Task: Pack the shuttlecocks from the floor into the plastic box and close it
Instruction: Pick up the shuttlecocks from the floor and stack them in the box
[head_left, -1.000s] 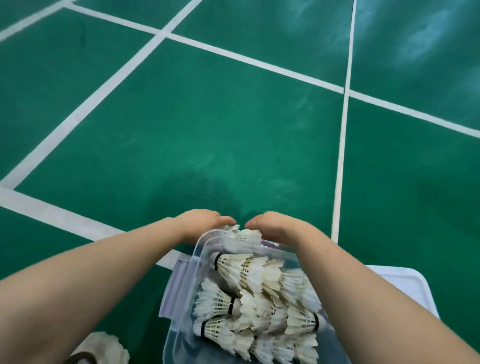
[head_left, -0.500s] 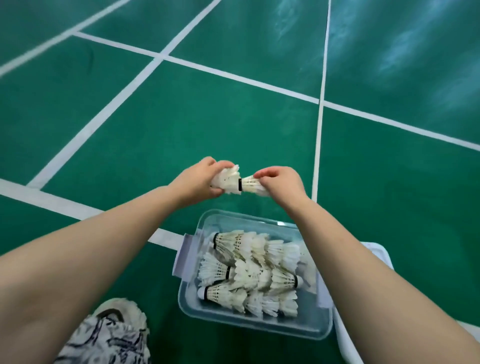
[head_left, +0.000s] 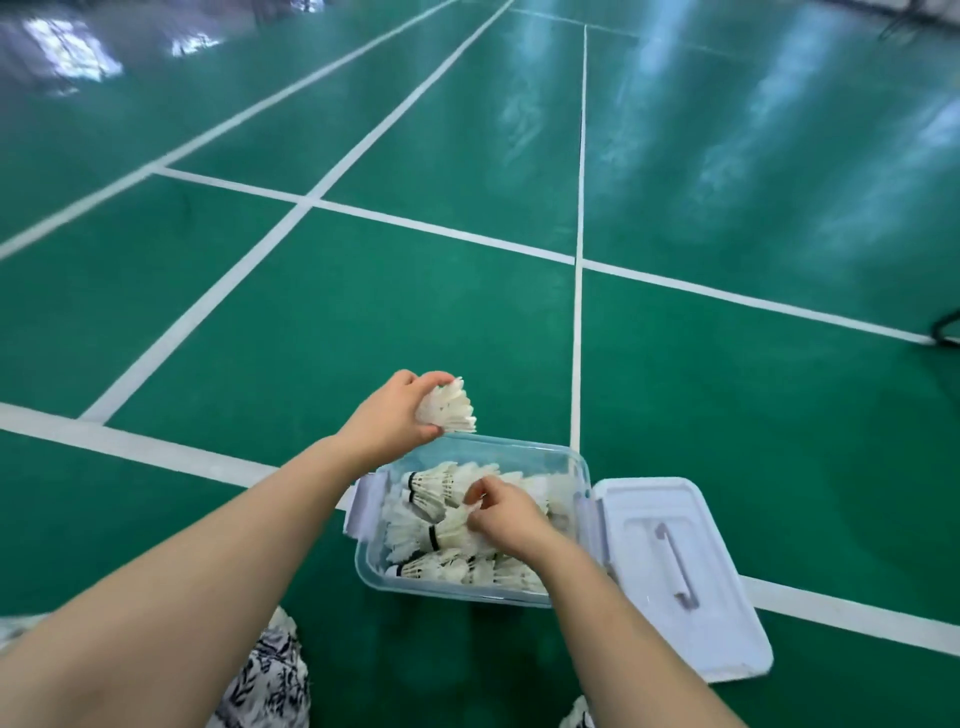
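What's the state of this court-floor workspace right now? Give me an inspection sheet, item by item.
Surface: green court floor with white lines.
Job's things: clear plastic box open, packed shuttlecocks lying on their sides inside; white lid flat on the floor at its right.
Clutter: patterned cloth at the near edge.
Grippers: left hand grips a loose shuttlecock by the box's far left corner; right hand inside the box, pinching feathers of one of the packed shuttlecocks.
Cables: nothing seen.
Surroundings: dark frame at the right edge, too cropped to identify; glare on the far floor.
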